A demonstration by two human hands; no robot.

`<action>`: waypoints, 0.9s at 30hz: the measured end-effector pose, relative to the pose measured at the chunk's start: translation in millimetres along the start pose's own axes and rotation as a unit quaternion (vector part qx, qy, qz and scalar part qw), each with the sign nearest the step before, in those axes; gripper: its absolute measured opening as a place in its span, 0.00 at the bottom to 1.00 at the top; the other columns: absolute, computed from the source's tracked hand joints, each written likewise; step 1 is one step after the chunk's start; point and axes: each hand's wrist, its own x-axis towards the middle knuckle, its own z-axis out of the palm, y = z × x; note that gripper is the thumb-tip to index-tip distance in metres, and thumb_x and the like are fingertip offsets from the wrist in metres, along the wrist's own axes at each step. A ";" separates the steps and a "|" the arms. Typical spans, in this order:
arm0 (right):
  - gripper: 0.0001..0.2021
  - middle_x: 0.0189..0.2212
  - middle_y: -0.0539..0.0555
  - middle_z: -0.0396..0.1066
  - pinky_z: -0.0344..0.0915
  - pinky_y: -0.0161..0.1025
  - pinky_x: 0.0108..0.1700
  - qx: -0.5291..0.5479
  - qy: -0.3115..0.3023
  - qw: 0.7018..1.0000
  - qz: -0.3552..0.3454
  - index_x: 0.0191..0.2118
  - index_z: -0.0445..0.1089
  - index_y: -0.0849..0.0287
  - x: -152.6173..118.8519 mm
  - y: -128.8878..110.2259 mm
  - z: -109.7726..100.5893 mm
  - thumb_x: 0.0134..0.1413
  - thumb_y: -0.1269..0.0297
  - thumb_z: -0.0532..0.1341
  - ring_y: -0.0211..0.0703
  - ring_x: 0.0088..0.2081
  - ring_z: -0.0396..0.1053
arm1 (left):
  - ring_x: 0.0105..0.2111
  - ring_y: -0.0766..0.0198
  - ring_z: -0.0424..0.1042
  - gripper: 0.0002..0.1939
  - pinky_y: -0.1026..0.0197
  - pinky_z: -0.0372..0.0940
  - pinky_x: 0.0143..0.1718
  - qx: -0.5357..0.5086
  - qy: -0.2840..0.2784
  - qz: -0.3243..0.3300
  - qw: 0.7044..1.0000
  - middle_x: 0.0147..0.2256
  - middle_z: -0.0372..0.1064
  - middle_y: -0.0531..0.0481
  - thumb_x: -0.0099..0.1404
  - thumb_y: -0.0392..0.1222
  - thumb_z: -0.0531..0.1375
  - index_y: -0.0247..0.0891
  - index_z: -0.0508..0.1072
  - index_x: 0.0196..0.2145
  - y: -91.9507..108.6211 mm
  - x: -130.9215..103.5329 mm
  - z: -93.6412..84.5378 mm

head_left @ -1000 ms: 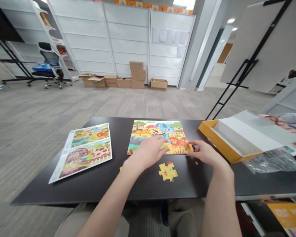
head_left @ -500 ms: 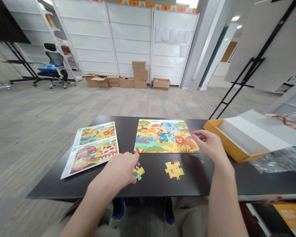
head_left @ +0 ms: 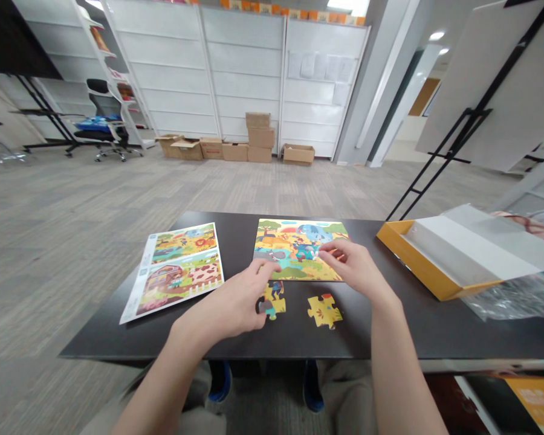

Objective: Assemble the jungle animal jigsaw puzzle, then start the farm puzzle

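Note:
A jigsaw puzzle point(head_left: 278, 270) with animal pictures lies flat on the dark table. My left hand point(head_left: 240, 300) is at its front left corner, thumb and fingers apart around a yellow and teal puzzle piece point(head_left: 277, 305). That piece lies just in front of the puzzle, partly covered by the hand. Over the right half of the puzzle is my right hand point(head_left: 351, 266), thumb and index tips close together. Whether anything is between them is too small to tell. A second yellow puzzle piece point(head_left: 325, 311) rests by itself near the table's front, between my forearms.
To the left lies a printed picture sheet point(head_left: 181, 275). On the right stands an open yellow box point(head_left: 417, 269) with a white inside, crumpled clear plastic point(head_left: 503, 299) beside it. The table's front edge point(head_left: 208, 357) runs above my knees. Cardboard boxes point(head_left: 258, 139) stand far back.
My right hand has moved left from the puzzle's right edge to over its picture. My left hand has shifted right, and the piece beside it has slid right and slightly away from me.

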 end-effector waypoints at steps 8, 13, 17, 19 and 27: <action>0.17 0.31 0.49 0.73 0.66 0.38 0.35 0.170 -0.216 0.961 -0.012 0.49 0.68 0.55 -3.6 -28.5 34.3 0.56 0.56 0.65 0.41 0.32 0.72 | 0.65 0.48 0.60 0.39 0.47 0.64 0.61 -0.056 0.118 0.119 0.984 0.66 0.50 0.38 0.57 0.31 0.60 0.43 0.53 0.64 -1.4 23.9 12.0; 0.17 0.23 0.44 0.67 0.59 0.35 0.28 0.181 -0.125 0.975 0.036 0.44 0.63 0.55 12.5 -6.6 25.6 0.52 0.55 0.67 0.38 0.25 0.66 | 0.67 0.48 0.55 0.32 0.47 0.61 0.63 -0.002 0.167 0.107 0.980 0.67 0.51 0.36 0.62 0.34 0.60 0.39 0.57 0.63 -8.7 41.6 13.3; 0.18 0.19 0.42 0.64 0.52 0.33 0.24 0.119 -0.010 0.988 0.095 0.39 0.63 0.55 45.5 14.6 16.2 0.47 0.53 0.68 0.35 0.20 0.59 | 0.60 0.47 0.65 0.19 0.45 0.65 0.58 0.100 0.113 0.040 0.988 0.58 0.66 0.38 0.66 0.38 0.59 0.38 0.68 0.54 -16.4 59.0 17.6; 0.18 0.18 0.42 0.64 0.51 0.32 0.23 0.102 -0.032 0.987 0.121 0.36 0.64 0.56 62.6 22.4 19.4 0.44 0.55 0.69 0.34 0.19 0.58 | 0.58 0.48 0.68 0.15 0.46 0.66 0.57 0.131 0.094 0.027 0.987 0.55 0.70 0.39 0.67 0.39 0.58 0.37 0.71 0.51 -17.5 66.5 21.3; 0.13 0.22 0.48 0.71 0.59 0.33 0.25 0.066 -0.122 0.983 0.121 0.37 0.71 0.58 82.5 44.6 48.0 0.44 0.62 0.70 0.38 0.23 0.66 | 0.50 0.48 0.71 0.16 0.49 0.69 0.51 0.167 0.089 0.016 0.982 0.48 0.74 0.41 0.68 0.51 0.59 0.37 0.73 0.46 -20.6 82.0 32.6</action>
